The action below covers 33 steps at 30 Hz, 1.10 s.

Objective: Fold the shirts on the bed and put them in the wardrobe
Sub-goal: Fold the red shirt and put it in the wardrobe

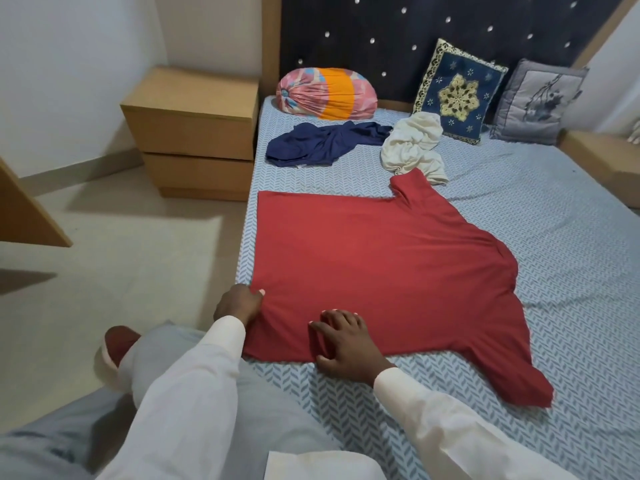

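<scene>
Two hands met the red short-sleeved shirt, which lay spread flat across the centre of the frame on the blue herringbone-patterned bed sheet. Our left hand pinched its hem corner at lower centre-left, thumb on top. Our right hand lay splayed on the near edge just to the right, pressing the cloth without clasping it. Higher up lay a crumpled navy shirt and a crumpled cream shirt.

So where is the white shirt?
In the head view the white shirt lies crumpled on the bed near its far end, in front of the blue cushion, right of the navy shirt, beside a sleeve of the red shirt.
</scene>
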Motion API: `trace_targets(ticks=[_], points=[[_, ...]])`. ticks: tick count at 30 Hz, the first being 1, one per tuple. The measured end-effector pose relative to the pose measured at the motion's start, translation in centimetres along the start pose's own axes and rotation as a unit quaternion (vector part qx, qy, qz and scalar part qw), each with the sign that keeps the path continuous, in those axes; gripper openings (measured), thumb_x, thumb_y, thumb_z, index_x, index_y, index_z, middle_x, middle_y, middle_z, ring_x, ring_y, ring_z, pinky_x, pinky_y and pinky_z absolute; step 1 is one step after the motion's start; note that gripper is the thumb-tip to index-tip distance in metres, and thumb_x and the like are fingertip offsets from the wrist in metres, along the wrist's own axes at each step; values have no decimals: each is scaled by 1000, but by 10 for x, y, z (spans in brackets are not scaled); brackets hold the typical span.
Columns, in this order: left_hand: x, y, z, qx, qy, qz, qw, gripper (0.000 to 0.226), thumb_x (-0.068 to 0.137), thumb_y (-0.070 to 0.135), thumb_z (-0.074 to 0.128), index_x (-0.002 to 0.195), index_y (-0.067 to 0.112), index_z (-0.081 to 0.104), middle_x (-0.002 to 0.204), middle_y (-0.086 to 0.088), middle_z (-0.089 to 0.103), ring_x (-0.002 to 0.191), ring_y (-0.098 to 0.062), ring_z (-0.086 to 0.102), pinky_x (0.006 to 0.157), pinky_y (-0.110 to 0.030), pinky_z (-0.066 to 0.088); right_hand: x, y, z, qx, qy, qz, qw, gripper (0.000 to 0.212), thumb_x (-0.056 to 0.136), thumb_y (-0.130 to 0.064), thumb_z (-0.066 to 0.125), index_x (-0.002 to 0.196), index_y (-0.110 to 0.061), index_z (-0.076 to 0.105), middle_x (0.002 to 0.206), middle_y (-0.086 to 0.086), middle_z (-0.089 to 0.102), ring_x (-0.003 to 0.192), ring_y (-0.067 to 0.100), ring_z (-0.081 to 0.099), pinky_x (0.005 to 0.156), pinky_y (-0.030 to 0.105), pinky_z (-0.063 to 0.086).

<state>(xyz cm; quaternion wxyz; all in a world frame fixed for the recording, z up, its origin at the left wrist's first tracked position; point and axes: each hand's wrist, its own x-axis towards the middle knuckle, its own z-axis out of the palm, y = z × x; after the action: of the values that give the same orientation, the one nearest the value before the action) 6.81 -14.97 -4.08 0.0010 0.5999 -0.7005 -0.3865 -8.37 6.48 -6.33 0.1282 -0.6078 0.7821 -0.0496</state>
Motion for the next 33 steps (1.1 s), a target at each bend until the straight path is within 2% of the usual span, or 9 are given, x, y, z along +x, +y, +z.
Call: trace_targets(ticks=[5, 10, 14, 18, 20, 23, 27, 30, 33], points=[[-33, -7, 8, 48, -90, -17, 995, 106, 73, 43, 79, 146, 2, 14, 141, -18, 48, 125, -34, 52, 103, -41, 44, -15, 13, 4, 20, 30, 45, 998, 72, 77, -55, 45, 145, -32, 41, 146, 3, 43, 136, 28, 35, 114, 47, 24], [-44, -24, 15, 96, -119, -16, 988, 103, 80, 24, 68, 146, 6, -11, 139, -22, 48, 123, -37, 53, 101, -42, 46, -51, 81, 0, 2, 90, 136, 987, 64, 72, -44, 39, 129, -22, 59, 129, 7, 59, 118, 32, 54, 100, 43, 43], [-39, -32, 23, 12, -118, -25, 993, 61, 72, 22, 45, 125, 19, 14, 110, -23, 62, 87, -40, 70, 70, -46, 59, -99, 141, -10, -32, 116, 269, 956, 44, 68, -34, 52, 108, -21, 65, 105, 5, 63, 96, 33, 60, 76, 41, 49], [-62, -21, 17, 93, -100, 68, 988, 14, 74, 9, 54, 82, 14, 64, 99, -17, 71, 93, -33, 69, 79, -36, 58, -132, 173, -13, -77, 104, 339, 932, 36, 70, -23, 68, 105, -23, 65, 102, 4, 64, 95, 31, 61, 73, 39, 44], [-71, -18, 19, 131, -114, 73, 982, 19, 84, 9, 56, 87, 13, 74, 103, -10, 72, 99, -28, 68, 82, -29, 54, -138, 181, -11, -98, 97, 364, 921, 37, 71, -21, 68, 108, -22, 65, 100, 5, 66, 94, 31, 61, 74, 39, 44], [-81, -16, 20, 208, -105, 81, 969, 28, 78, 21, 63, 104, 11, 68, 110, -11, 69, 100, -25, 66, 79, -26, 51, -140, 185, -14, -114, 105, 375, 914, 30, 75, -16, 65, 105, -21, 66, 96, 4, 68, 93, 31, 61, 74, 40, 43], [-86, -18, 25, 296, -73, 130, 943, 43, 85, 36, 60, 121, 12, 62, 125, -11, 63, 112, -26, 62, 92, -30, 49, -140, 187, -31, -127, 114, 371, 913, 20, 74, -16, 64, 92, -24, 63, 86, -1, 68, 87, 27, 62, 73, 39, 40], [-90, -18, 27, 363, -59, 156, 917, 42, 84, 29, 57, 122, 13, 62, 122, -9, 64, 109, -26, 64, 91, -34, 52, -144, 191, -36, -128, 110, 363, 916, 23, 69, -18, 70, 89, -25, 61, 82, -2, 64, 84, 26, 61, 72, 38, 37], [-97, -15, 26, 420, -41, 169, 891, 39, 82, 19, 57, 120, 13, 61, 123, -7, 62, 111, -23, 63, 91, -32, 52, -144, 192, -29, -152, 90, 347, 921, 23, 78, -16, 63, 99, -26, 61, 93, -2, 65, 93, 27, 60, 76, 40, 40]])
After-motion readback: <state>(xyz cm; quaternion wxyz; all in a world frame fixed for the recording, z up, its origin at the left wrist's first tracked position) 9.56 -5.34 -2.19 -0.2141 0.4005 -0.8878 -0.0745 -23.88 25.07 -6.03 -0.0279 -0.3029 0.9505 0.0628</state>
